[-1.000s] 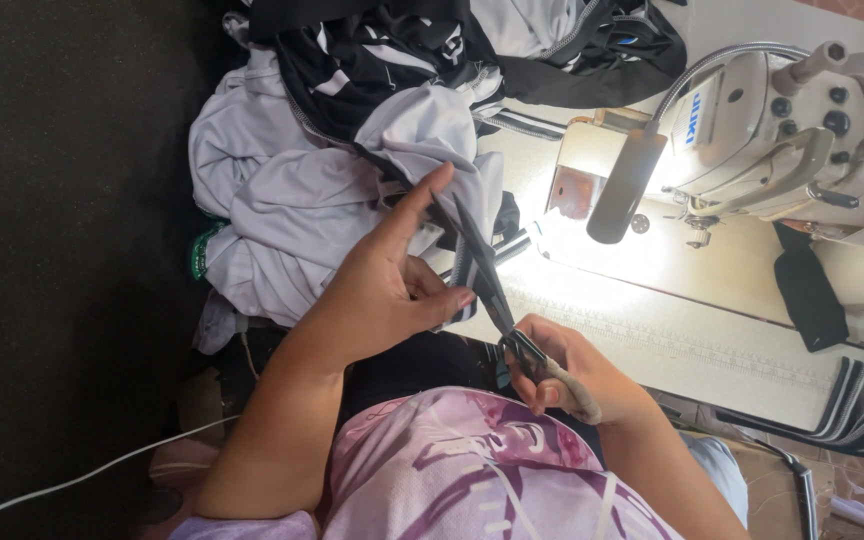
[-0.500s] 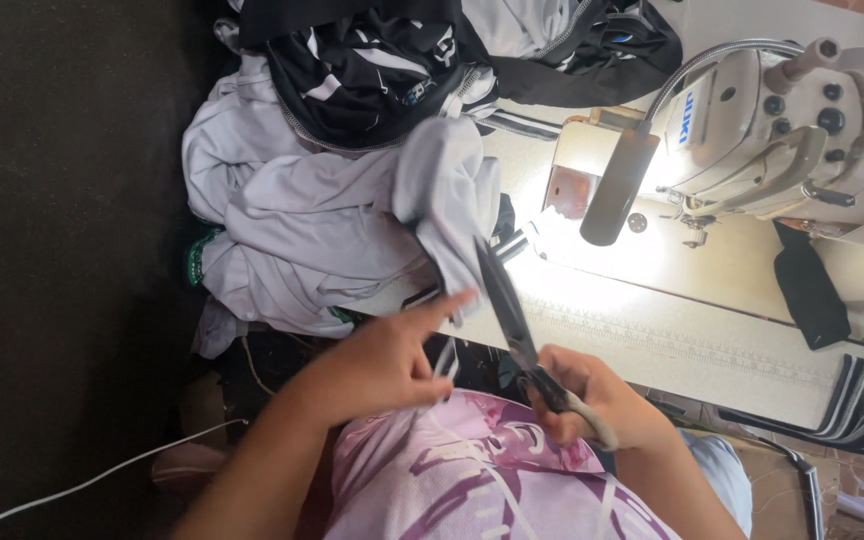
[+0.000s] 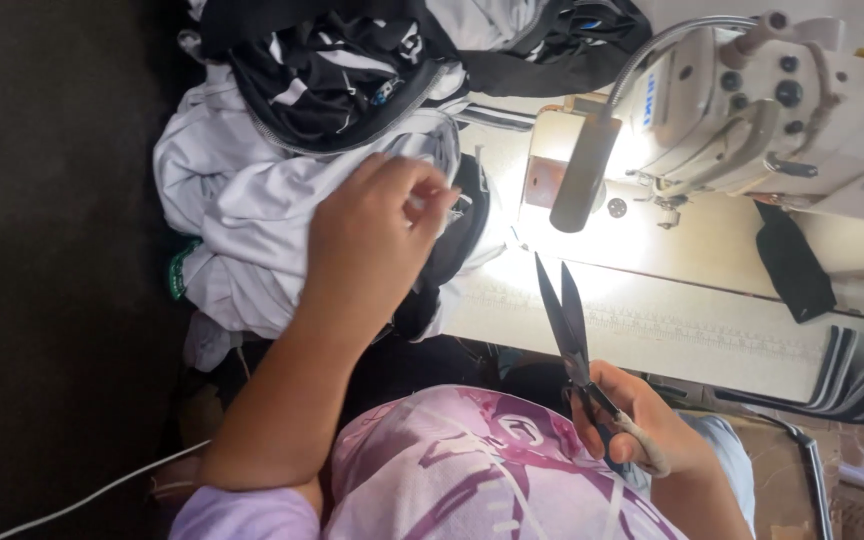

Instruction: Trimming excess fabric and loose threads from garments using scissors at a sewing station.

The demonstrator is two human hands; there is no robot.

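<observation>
My left hand (image 3: 377,230) reaches out over a heap of white and grey garments (image 3: 237,210), its fingertips pinching a fold of the white cloth near the top of the pile. Closer to my body, my right hand (image 3: 637,425) grips the handles of black scissors (image 3: 564,320). Their blades point up toward the sewing machine and are slightly apart, with nothing between them. The scissors are clear of the cloth, over the brightly lit white table (image 3: 672,300).
A cream industrial sewing machine (image 3: 772,100) with a gooseneck lamp (image 3: 587,170) stands at the upper right. Black-and-white striped garments (image 3: 352,60) lie on top of the heap. A dark floor spreads to the left, crossed by a white cable (image 3: 92,490).
My left hand moved up from my lap to the garment heap and took hold of the white cloth. The scissors came away from the cloth and swung right over the table.
</observation>
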